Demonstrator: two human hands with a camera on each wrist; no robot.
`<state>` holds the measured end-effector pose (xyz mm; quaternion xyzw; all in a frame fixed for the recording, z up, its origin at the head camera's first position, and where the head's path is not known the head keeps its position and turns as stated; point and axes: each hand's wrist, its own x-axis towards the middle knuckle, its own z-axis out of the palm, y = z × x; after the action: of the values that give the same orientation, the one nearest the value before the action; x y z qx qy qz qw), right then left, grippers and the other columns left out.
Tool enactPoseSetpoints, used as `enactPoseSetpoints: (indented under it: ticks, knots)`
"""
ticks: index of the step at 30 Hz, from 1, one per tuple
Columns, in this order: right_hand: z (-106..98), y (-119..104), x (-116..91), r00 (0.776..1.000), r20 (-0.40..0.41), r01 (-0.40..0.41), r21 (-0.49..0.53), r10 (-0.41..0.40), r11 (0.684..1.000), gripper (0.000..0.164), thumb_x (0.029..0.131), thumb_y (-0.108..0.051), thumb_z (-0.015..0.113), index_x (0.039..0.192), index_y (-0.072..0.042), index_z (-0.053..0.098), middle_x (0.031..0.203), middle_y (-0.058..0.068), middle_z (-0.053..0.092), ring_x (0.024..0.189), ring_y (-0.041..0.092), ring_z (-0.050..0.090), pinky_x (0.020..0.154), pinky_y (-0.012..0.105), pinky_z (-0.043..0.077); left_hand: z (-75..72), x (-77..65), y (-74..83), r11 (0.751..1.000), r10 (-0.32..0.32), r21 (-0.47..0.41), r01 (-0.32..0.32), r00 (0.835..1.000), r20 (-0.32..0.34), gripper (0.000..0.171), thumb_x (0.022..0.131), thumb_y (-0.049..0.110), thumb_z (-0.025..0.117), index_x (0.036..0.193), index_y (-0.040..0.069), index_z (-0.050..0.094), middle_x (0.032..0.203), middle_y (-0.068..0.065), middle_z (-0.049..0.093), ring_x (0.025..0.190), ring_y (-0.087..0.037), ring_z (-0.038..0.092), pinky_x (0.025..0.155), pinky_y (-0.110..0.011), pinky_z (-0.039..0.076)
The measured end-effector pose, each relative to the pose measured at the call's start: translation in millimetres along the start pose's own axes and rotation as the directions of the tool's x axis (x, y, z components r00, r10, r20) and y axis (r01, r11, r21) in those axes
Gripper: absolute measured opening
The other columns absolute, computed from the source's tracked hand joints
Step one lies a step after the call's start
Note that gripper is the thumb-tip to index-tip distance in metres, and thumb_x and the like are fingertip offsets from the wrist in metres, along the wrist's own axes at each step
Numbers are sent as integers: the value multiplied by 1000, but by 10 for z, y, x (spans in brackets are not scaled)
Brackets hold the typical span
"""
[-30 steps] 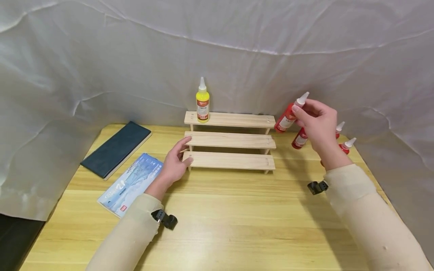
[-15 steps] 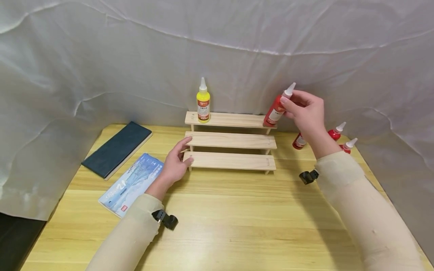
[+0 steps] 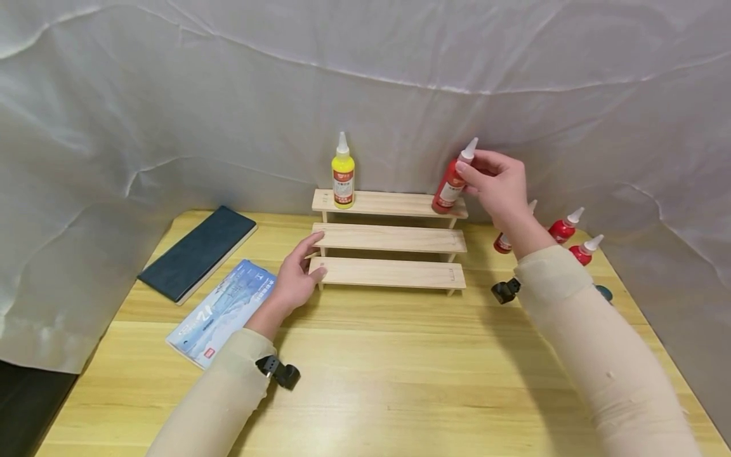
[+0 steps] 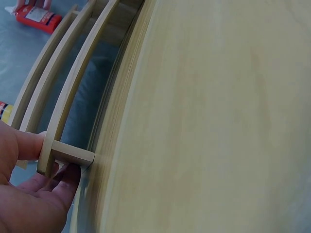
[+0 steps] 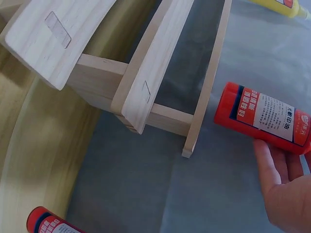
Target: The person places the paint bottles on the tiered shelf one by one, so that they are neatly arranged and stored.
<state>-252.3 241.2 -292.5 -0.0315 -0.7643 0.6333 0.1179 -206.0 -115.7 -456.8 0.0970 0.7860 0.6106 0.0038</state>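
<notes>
The right hand (image 3: 497, 181) pinches a red bottle (image 3: 449, 184) near its white nozzle, thumb and fingers curled round the neck; the bottle leans a little to the right, and its base is at the right end of the top step of a wooden rack (image 3: 390, 238), though whether it rests on the wood or hangs just above cannot be told. In the right wrist view the same bottle (image 5: 265, 118) lies across the fingers (image 5: 274, 170), its white label facing the camera, beside the end of the rack (image 5: 146, 82). The left hand (image 3: 296, 271) rests at the rack's left end with its fingers nearly straight: the forefinger lies along the end of the middle step and the thumb presses the end of the lowest step. The left wrist view shows the fingers (image 4: 29, 145) touching that end and a small cross-piece of the rack (image 4: 68, 126). A yellow bottle (image 3: 342, 174) stands upright at the left end of the top step. Three more red bottles (image 3: 565, 230) stand on the surface (image 3: 377, 374) near its far right corner, just right of the rack. Toward the left edge lie a dark book (image 3: 197, 251) and, nearer, a blue booklet (image 3: 224, 310) just beside the left hand. White cloth (image 3: 171, 95) hangs behind the far edge.
</notes>
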Motion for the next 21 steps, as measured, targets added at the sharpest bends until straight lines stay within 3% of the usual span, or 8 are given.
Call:
enactPoseSetpoints:
  ticks: [21]
  knots:
    - [57,54,99,1000,14,-26,-49,27,998,42,88,-28,76,127,-12,70,120,10,63,108,24,60,88,38,56,17,-19,20,1000,-2,-1,2,1000,9,70,92,-10,62,151,23,45,147,-9,48,133,-28,45,112,-44,33]
